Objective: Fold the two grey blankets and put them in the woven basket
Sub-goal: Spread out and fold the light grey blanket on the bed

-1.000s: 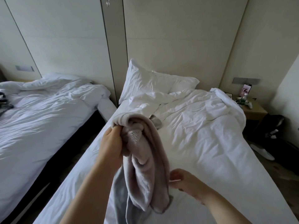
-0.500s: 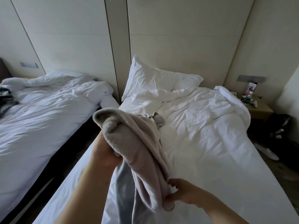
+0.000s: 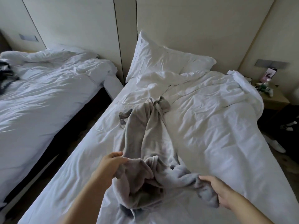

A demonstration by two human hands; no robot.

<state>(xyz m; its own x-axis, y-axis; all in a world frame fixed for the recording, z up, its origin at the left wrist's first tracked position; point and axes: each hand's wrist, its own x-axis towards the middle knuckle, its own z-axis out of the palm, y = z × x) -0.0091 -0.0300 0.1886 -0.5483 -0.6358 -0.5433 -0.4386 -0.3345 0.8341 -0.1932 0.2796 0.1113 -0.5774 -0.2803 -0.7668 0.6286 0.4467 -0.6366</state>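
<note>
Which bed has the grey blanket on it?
The white bed on the right, beside the wooden nightstand. The crumpled grey fleece blanket lies stretched along it; the left white bed carries only white bedding and a dark item.

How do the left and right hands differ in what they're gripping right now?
The left hand grips a warm taupe-grey fold; the right hand grips a cooler blue-grey bunch. The left hand sits farther up the white bed than the right hand. Both hold the grey blanket fabric that stretches toward the pillow.
</note>
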